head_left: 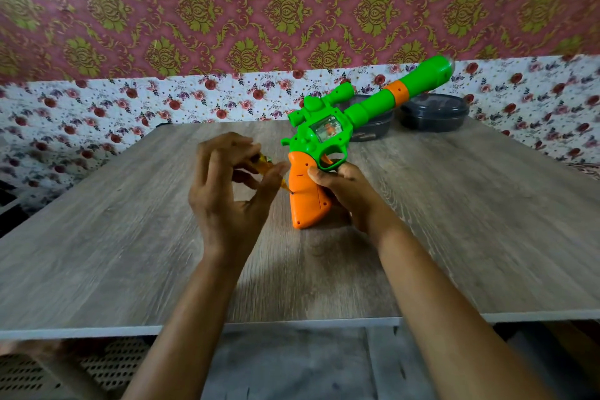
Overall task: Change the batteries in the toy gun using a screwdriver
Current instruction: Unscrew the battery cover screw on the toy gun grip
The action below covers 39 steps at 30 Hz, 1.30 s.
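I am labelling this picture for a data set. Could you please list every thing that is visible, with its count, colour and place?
gun: 1, green with orange grip, middle of the view, barrel pointing up and right
screwdriver: 1, yellow handle, in the left hand, tip at the grip
tubs: 2, dark grey, at the table's far edge, one partly behind the gun
table: 1, grey wood grain, under everything
wallpaper: 2 kinds, pink with gold pattern above, white with flowers below, behind the table
left hand: 1, fingers pinch the screwdriver
right hand: 1, fingers curl round the grip
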### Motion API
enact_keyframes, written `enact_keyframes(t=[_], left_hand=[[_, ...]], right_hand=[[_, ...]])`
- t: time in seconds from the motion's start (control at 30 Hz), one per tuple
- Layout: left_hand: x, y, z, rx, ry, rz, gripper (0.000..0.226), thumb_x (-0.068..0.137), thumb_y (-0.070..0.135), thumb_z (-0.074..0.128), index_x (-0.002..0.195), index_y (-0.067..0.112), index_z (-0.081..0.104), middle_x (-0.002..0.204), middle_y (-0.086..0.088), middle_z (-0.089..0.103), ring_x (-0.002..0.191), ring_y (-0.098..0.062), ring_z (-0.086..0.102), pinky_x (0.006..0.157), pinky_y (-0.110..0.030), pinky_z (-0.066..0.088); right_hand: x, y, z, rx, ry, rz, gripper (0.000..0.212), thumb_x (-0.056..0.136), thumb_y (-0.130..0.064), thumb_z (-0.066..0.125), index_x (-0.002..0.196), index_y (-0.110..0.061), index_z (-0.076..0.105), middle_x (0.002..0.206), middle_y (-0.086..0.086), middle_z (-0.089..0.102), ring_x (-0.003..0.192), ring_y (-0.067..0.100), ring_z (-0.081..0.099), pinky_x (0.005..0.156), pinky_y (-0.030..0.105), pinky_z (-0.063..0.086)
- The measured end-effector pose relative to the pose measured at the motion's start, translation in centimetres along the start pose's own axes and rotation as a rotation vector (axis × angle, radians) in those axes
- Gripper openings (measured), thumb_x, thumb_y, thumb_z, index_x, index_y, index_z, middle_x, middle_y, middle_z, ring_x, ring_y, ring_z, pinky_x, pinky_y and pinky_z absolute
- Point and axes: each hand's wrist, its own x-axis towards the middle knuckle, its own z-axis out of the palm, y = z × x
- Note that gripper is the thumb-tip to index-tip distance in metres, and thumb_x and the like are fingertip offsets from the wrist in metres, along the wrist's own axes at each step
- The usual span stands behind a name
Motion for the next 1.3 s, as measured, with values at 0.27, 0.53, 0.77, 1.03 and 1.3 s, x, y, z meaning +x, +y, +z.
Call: enact_keyframes(t=[0.27,0.53,0.77,1.03,1.3], left_hand=[[0.01,0.37,-0.02,0.032,0.001,-0.022,0.017,0.089,0.021,0.062,0.101,0.016,0.053,0.087,0.01,0.061,0.067,-0.004,0.057,0.059,-0.018,0.047],[0.21,-0.16,-0.18,-0.009,0.053,-0.052,0.02,0.084,0.014,0.068,0.093,0.012,0.05,0.094,-0.008,0.05,0.075,-0.017,0.057,0.06,-0.021,0.049],[-0.02,0.29,0.05,-0.05,-0.042,-0.045,0.022,0.087,0.011,0.062,0.105,0.015,0.05,0.107,-0.004,0.062,0.092,-0.003,0.065,0.07,-0.014,0.053],[0.13,0.1,-0.1,0.003,-0.048,-0.054,0.035,0.083,0.011,0.07,0.112,0.016,0.053,0.094,-0.005,0.063,0.074,-0.002,0.061,0.064,-0.015,0.05],[0.07,0.06,-0.13,-0.073,0.045,-0.107,0.032,0.079,0.014,0.075,0.096,0.011,0.048,0.107,-0.004,0.059,0.083,-0.014,0.066,0.065,-0.028,0.056]], right_hand=[[-0.01,-0.13,-0.1,-0.001,0.009,0.016,0.031,0.09,-0.014,0.056,0.12,-0.008,0.056,0.105,0.007,0.063,0.079,0.007,0.06,0.059,0.014,0.053],[0.07,-0.18,0.03,-0.061,0.041,0.013,0.033,0.089,-0.018,0.058,0.121,-0.008,0.057,0.11,0.009,0.065,0.097,0.02,0.062,0.078,0.029,0.052],[-0.14,-0.36,0.02,-0.053,0.03,0.017,0.035,0.09,-0.017,0.057,0.123,-0.009,0.056,0.11,0.009,0.064,0.087,0.013,0.062,0.065,0.021,0.054],[-0.36,-0.6,-0.08,-0.06,0.026,0.012,0.034,0.09,-0.017,0.056,0.124,-0.009,0.054,0.109,0.006,0.062,0.083,0.009,0.059,0.059,0.019,0.051],[-0.28,-0.5,0.02,-0.049,0.035,0.01,0.036,0.09,-0.016,0.057,0.125,-0.008,0.054,0.118,0.012,0.063,0.097,0.019,0.06,0.072,0.024,0.051]])
